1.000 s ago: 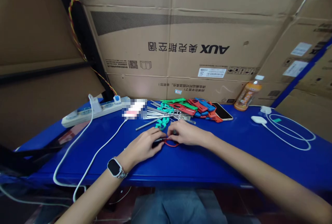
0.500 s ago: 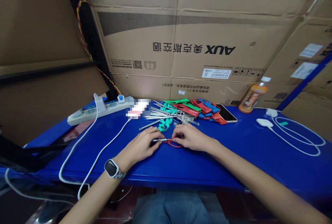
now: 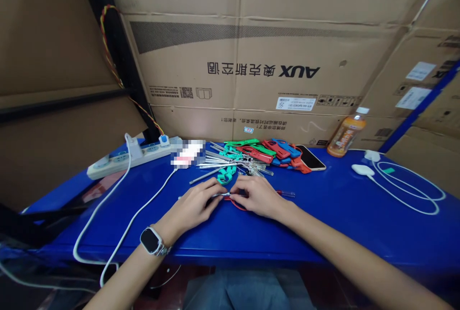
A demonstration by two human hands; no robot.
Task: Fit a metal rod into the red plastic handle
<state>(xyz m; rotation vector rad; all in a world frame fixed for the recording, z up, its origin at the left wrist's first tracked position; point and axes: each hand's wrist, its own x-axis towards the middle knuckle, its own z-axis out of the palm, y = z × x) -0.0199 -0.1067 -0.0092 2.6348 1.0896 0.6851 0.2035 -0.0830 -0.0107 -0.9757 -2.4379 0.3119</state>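
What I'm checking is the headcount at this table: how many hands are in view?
2: the left hand, holding a thin silver rod, and the right hand just beside it, by a red loop. No others show.

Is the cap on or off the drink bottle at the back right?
On: the white cap sits on the neck of the orange bottle.

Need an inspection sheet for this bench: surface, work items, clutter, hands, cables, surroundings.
Surface: blue tabletop.
Work items: slim metal rod between the hands; red loop by the right hand; piled metal rods, teal pieces, coloured plastic pieces.
Clutter: phone, orange bottle.
Left hand: fingers closed on the slim rod.
Right hand: fingers near its right end; grip hidden.
Cables: white cable left, another right; power strip.
Surroundings: cardboard panel behind.
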